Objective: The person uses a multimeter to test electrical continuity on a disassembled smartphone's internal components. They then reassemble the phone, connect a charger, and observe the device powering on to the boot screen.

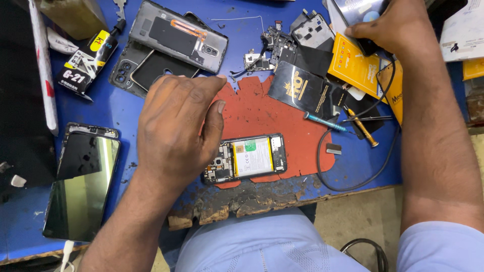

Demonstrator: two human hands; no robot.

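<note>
An opened phone (247, 157) with its battery and circuit board exposed lies on a red mat (267, 113) near the table's front edge. My left hand (176, 126) rests palm down on the mat, just left of the phone's board end, with its fingers together and nothing in it. My right hand (390, 27) reaches to the far right and grips a dark phone-like object (359, 12) above yellow and black packets (353, 60). What is under my left palm is hidden.
A phone screen (80, 184) lies at the left. Grey back covers (176, 35), a glue tube (88, 60) and loose phone parts (282, 43) lie at the back. Two screwdrivers (348, 123) and a black cable (373, 121) sit right of the mat. The blue table's front edge (242, 204) is chipped.
</note>
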